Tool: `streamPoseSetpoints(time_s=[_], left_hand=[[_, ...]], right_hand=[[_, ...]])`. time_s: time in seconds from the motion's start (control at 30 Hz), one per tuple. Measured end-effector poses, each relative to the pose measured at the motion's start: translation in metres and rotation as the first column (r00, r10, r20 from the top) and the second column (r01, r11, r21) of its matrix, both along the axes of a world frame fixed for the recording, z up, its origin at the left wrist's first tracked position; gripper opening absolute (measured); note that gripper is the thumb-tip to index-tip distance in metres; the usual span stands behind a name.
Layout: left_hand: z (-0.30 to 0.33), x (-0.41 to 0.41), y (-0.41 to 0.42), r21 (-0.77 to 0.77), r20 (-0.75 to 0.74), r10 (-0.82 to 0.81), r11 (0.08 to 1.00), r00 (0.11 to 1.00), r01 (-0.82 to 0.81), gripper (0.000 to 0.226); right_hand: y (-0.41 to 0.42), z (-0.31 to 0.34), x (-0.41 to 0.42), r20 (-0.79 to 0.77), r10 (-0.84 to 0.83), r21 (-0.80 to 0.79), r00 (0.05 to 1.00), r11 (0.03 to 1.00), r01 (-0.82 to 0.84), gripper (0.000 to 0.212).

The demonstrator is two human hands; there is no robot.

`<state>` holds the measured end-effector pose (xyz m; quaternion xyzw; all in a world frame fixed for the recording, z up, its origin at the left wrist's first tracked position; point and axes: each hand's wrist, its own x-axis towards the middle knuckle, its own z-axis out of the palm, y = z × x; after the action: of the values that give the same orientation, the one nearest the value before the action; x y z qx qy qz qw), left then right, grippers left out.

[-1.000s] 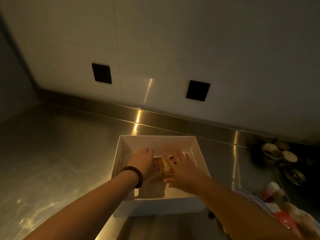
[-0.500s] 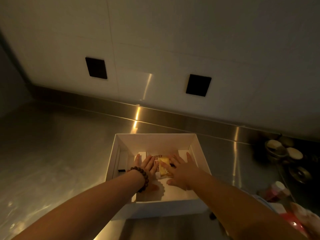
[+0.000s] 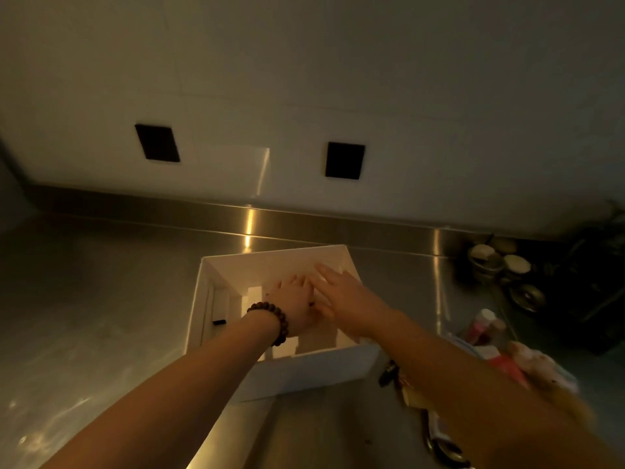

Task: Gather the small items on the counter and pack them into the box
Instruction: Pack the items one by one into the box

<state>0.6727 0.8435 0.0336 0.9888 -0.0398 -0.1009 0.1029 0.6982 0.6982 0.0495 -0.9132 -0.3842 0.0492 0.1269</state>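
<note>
A white open box (image 3: 306, 374) stands on the steel counter, in the middle. Both my hands are inside it. My left hand (image 3: 292, 299), with a bead bracelet at the wrist, lies flat with fingers stretched toward the back wall. My right hand (image 3: 345, 296) lies flat beside it, fingers apart, touching the left hand. What lies under the palms is hidden. A white insert with a small black piece (image 3: 219, 322) sits along the box's left wall. Loose small items lie right of the box: a pink bottle (image 3: 482, 324), colourful packets (image 3: 527, 363) and a dark object (image 3: 387, 372).
Small bowls and metal tins (image 3: 500, 264) cluster at the back right by a dark rack. A metal ring-like thing (image 3: 439, 445) lies near the front under my right forearm. The wall with two black sockets rises behind the counter.
Both hands slid further toward the back of the box and now cover the yellow packet seen between them earlier. The view has shifted, so the box appears turned.
</note>
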Motion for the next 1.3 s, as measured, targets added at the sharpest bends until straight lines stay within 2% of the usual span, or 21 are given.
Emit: streamPoseSetpoints(time_s=[0.1,0.33,0.5,0.67,0.73,0.9,0.97,1.1,1.3], left_hand=[[0.016,-0.002,-0.033,-0.025,0.108,-0.027,0.999,0.994,0.03,0.068],[0.038,-0.004,-0.121,-0.063,0.221,-0.184,0.977,0.958,0.202,0.078],[0.025,-0.021,-0.18,-0.165,0.125,-0.318,0.928,0.94,0.335,0.082],[-0.013,-0.033,-0.217,-0.197,-0.047,-0.355,0.92,0.934,0.339,0.098],[-0.028,-0.034,-0.225,-0.208,-0.058,-0.353,0.919,0.934,0.334,0.101],[-0.054,-0.039,-0.233,-0.175,-0.086,-0.325,0.935,0.942,0.307,0.107],[-0.059,-0.041,-0.237,-0.176,-0.06,-0.29,0.945,0.955,0.276,0.107],[-0.065,-0.041,-0.247,-0.182,-0.021,-0.188,0.967,0.982,0.181,0.117],[-0.069,-0.041,-0.258,-0.266,0.039,-0.044,0.963,0.998,0.053,0.115]], right_hand=[[-0.035,0.016,-0.009,0.076,-0.08,-0.034,0.994,0.996,0.083,0.059],[-0.162,0.03,-0.022,0.077,-0.373,-0.03,0.924,0.926,0.376,0.065],[-0.237,0.007,-0.053,-0.046,-0.587,-0.023,0.809,0.81,0.586,0.061],[-0.264,-0.014,-0.1,0.012,-0.566,-0.007,0.824,0.824,0.567,0.062],[-0.269,-0.029,-0.113,0.004,-0.576,0.002,0.818,0.818,0.576,0.057],[-0.29,-0.075,-0.118,-0.039,-0.607,-0.058,0.794,0.794,0.605,0.073],[-0.291,-0.086,-0.119,-0.083,-0.634,-0.043,0.769,0.773,0.632,0.068],[-0.285,-0.088,-0.118,-0.183,-0.696,0.126,0.694,0.684,0.719,0.055],[-0.286,-0.094,-0.101,-0.172,-0.772,0.124,0.612,0.599,0.791,0.048]])
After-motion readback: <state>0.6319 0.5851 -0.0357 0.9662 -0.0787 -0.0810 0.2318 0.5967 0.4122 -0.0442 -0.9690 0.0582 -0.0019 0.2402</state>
